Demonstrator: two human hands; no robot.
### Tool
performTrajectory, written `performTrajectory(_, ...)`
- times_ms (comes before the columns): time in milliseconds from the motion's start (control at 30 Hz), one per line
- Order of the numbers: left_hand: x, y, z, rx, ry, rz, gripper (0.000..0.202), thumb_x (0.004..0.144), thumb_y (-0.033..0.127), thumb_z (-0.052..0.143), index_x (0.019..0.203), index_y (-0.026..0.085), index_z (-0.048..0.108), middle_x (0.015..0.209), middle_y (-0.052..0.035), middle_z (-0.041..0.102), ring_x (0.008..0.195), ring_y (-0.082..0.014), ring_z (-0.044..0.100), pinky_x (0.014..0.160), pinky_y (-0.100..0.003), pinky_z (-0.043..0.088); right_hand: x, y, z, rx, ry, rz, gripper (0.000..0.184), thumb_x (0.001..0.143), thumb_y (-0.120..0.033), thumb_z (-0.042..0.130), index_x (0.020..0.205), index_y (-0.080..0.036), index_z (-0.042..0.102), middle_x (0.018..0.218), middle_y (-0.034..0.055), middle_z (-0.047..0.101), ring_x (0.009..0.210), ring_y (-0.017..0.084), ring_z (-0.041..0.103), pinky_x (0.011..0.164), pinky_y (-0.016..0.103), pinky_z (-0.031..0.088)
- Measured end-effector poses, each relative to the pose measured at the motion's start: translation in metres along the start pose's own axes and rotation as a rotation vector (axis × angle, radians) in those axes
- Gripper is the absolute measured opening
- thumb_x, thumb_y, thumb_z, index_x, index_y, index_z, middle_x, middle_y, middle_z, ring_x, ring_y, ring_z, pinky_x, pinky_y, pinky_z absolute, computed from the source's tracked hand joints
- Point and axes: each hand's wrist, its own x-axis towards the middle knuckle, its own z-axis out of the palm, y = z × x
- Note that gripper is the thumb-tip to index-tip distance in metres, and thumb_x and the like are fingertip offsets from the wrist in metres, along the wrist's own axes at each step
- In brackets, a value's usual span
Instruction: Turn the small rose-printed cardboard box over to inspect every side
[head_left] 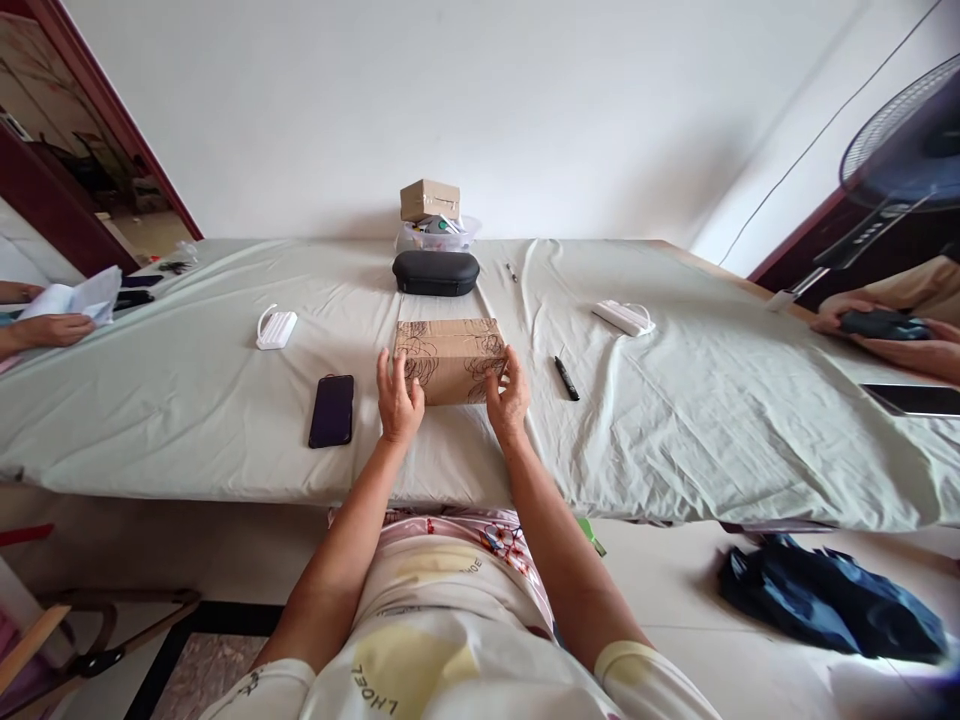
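Observation:
A brown cardboard box (pixel 450 345) with black scribbled loops near both ends rests on the cloth-covered table in front of me. My left hand (pixel 400 403) is at its left end, thumb on the near side and fingers curved along the edge. At the opposite end, my right hand (pixel 509 402) grips the box in a mirrored way. To the right of the box lies a black marker (pixel 567 379). A dark phone (pixel 331 411) lies left of my left hand. Just behind the box sits a black zippered case (pixel 436 273).
A clear plastic tub (pixel 439 238) with a smaller carton (pixel 430 200) on top stands against the wall. White strapped objects (pixel 277 329) lie on both sides, and a pen (pixel 512 272) farther back. Other people's hands hold papers (pixel 75 298) at left and a dark object (pixel 885 325) at right.

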Motion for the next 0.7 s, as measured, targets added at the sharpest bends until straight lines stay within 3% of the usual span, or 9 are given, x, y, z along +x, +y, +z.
performTrajectory(133,-0.004,-0.013,-0.002,-0.045,-0.096,-0.126,0.062,0.099,0.024,0.046,0.159,0.016,0.033,0.155,-0.0182,0.048,0.145,-0.0261,0.047,0.124,-0.040,0.039,-0.002,0.009,0.004,0.006,-0.134,0.200,0.052,0.097,-0.060,0.046,0.124,-0.018,0.061,0.109,0.0126,0.070,0.095,0.024,0.066,0.083,0.039,0.058)
performTrajectory(200,-0.005,-0.014,-0.003,-0.065,-0.153,-0.156,0.069,0.096,0.021,0.049,0.161,0.018,0.027,0.159,-0.0162,0.044,0.147,-0.0261,0.046,0.125,-0.040,0.038,-0.002,0.013,0.005,-0.069,-0.240,0.244,0.045,0.095,-0.059,0.048,0.111,-0.019,0.062,0.102,0.0117,0.070,0.092,0.026,0.066,0.085,0.043,0.056)
performTrajectory(300,-0.006,-0.013,-0.003,-0.085,-0.192,-0.205,0.081,0.092,0.018,0.055,0.164,0.018,0.018,0.166,-0.0141,0.035,0.153,-0.0266,0.038,0.127,-0.039,0.035,-0.006,0.014,0.008,-0.217,-0.320,0.267,0.040,0.087,-0.045,0.059,0.116,-0.018,0.057,0.106,0.0139,0.067,0.098,0.031,0.064,0.090,0.047,0.054)
performTrajectory(400,-0.007,-0.013,0.000,-0.069,-0.217,-0.335,0.089,0.089,0.015,0.059,0.165,0.018,0.012,0.167,-0.0138,0.033,0.152,-0.0269,0.040,0.125,-0.038,0.038,-0.010,0.015,0.012,-0.271,-0.318,0.255,0.050,0.081,-0.027,0.055,0.130,-0.017,0.053,0.117,0.0172,0.065,0.106,0.033,0.062,0.095,0.050,0.051)
performTrajectory(500,-0.008,-0.015,0.004,-0.029,-0.251,-0.481,0.084,0.088,0.014,0.061,0.162,0.013,0.022,0.160,-0.0200,0.043,0.147,-0.0305,0.047,0.122,-0.043,0.042,-0.013,0.020,0.014,-0.253,-0.277,0.228,0.055,0.079,-0.020,0.047,0.134,-0.018,0.053,0.117,0.0154,0.066,0.102,0.031,0.061,0.093,0.050,0.052)
performTrajectory(600,-0.010,-0.019,0.008,-0.007,-0.266,-0.499,0.078,0.085,0.011,0.061,0.157,0.011,0.032,0.156,-0.0222,0.047,0.147,-0.0326,0.046,0.123,-0.045,0.041,-0.013,0.027,0.016,-0.225,-0.204,0.211,0.054,0.080,-0.020,0.046,0.132,-0.020,0.057,0.106,0.0118,0.068,0.093,0.028,0.062,0.089,0.046,0.054)
performTrajectory(700,-0.013,-0.023,0.009,-0.012,-0.244,-0.485,0.081,0.082,0.010,0.062,0.157,0.014,0.033,0.154,-0.0209,0.049,0.145,-0.0331,0.048,0.121,-0.046,0.043,-0.011,0.032,0.017,-0.190,-0.145,0.198,0.053,0.081,-0.022,0.048,0.133,-0.020,0.058,0.102,0.0099,0.069,0.088,0.025,0.063,0.088,0.044,0.055)
